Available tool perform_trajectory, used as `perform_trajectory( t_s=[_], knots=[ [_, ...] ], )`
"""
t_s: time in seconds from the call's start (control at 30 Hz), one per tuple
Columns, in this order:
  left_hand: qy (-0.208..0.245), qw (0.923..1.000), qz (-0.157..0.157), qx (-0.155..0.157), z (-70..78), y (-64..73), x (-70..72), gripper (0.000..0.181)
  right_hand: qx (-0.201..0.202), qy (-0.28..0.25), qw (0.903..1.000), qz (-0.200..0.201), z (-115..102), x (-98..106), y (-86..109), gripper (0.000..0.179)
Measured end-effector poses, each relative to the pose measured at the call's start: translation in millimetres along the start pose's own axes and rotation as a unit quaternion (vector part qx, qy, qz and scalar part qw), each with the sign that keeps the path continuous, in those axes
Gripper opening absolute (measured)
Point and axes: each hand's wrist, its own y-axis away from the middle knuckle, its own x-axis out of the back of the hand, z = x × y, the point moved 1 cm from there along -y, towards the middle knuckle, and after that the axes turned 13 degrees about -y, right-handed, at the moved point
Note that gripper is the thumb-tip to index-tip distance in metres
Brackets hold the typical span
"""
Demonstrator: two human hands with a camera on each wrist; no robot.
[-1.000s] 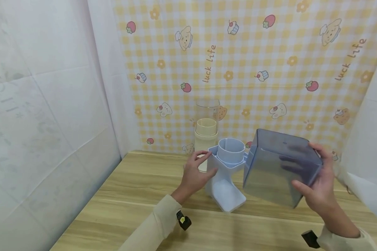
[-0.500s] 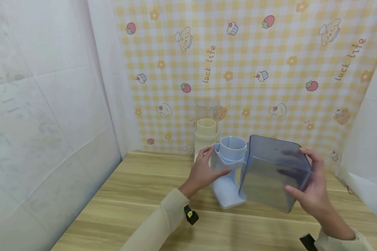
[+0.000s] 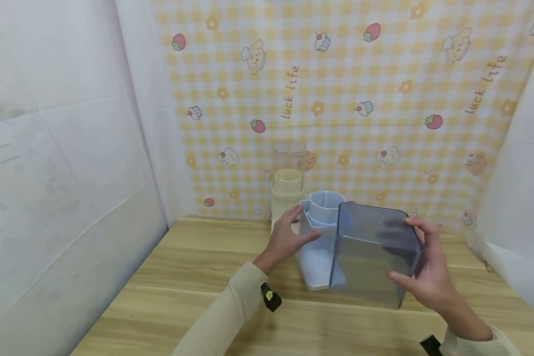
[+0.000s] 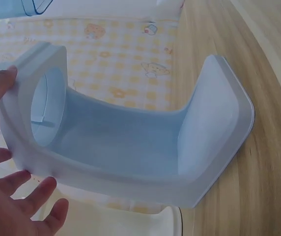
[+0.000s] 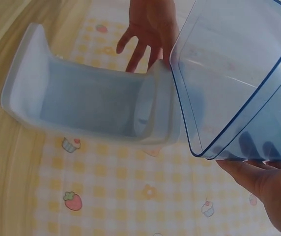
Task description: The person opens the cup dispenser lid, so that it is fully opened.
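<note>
Two cream sleeves (image 3: 222,316) reach in from the near side, a small black device (image 3: 270,297) strapped at the left wrist. The right hand (image 3: 436,277) grips an open, see-through blue-grey plastic bin (image 3: 369,252) by its far right end, thumb on one face and fingers on another, and holds it tilted. The left hand (image 3: 287,241) is well apart from it, thumb and fingers lightly round the upper part of a pale-blue plastic stand (image 3: 313,264) with a round collar on top. This stand is upright on the light wood-grain table (image 3: 182,277); the bin overlaps it in the head view, though contact between them cannot be told. Behind stands a cream plastic dispenser (image 3: 287,198) with a clear cylinder (image 3: 289,153) above, then a yellow-and-white checked cloth (image 3: 360,143).
</note>
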Motion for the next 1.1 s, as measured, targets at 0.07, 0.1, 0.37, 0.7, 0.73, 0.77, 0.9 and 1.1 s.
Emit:
perform_trajectory(
  t_s=[0.07,0.1,0.37,0.7,0.73,0.77,0.9,1.1],
  knots=[
    [-0.001,0.9999,0.007,-0.01,-1.7,-1.6,-0.1,0.083,-0.02,-0.015,0.9997,-0.004,0,-2,1.4,0.096],
    [-0.003,0.9999,0.01,-0.013,-2.6,-2.2,-0.3,0.082,-0.028,-0.022,0.9994,-0.007,1,-3,1.6,0.097],
    [-0.01,0.9985,0.036,-0.041,-7.2,-8.0,-1.4,0.071,-0.068,0.042,0.9968,0.001,6,-6,8.5,0.097],
    [-0.015,0.9986,0.035,-0.037,-6.4,-15.7,-4.5,0.066,-0.103,0.126,0.9866,-0.017,13,-6,15.1,0.096],
    [-0.014,0.9987,0.034,-0.036,-6.1,-16.4,-4.4,0.065,-0.112,0.131,0.9848,-0.022,13,-6,15.7,0.095],
    [-0.014,0.9989,0.031,-0.033,-5.8,-17.1,-4.3,0.065,-0.121,0.138,0.9827,-0.027,14,-6,16.2,0.094],
    [-0.01,0.9996,0.02,-0.019,-5.5,-20.1,-3.4,0.063,-0.142,0.146,0.9783,-0.04,19,-7,18.6,0.092],
    [-0.005,0.9998,-0.002,0.018,-5.1,-26.1,-5.3,0.061,-0.162,0.148,0.9749,-0.04,28,-10,21.4,0.09]
  ],
)
